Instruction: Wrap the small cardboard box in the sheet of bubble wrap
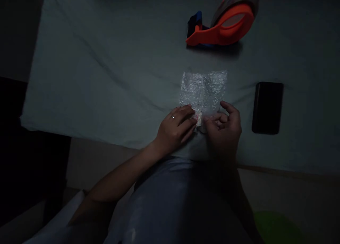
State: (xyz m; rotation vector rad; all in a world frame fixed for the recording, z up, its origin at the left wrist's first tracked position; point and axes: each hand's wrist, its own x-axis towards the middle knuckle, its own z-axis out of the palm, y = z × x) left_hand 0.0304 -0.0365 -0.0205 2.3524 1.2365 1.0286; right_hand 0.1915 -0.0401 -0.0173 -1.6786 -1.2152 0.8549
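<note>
A sheet of clear bubble wrap [204, 88] lies on the cloth-covered table in front of me. At its near edge is a small pale packet with reddish marks [198, 117], partly hidden by my fingers. My left hand [176, 127], with a ring on one finger, curls its fingers over the packet and the wrap's near left side. From the right, my right hand [224, 127] pinches the near edge of the wrap between thumb and fingers, one finger raised away. Dim light hides exactly what lies under the fingertips.
An orange and blue tape dispenser [223, 27] with a roll of tape stands beyond the wrap. A black phone-like rectangular object [267, 107] lies to the right. The table's near edge runs just in front of my body. Something green [277, 227] shows low on the right.
</note>
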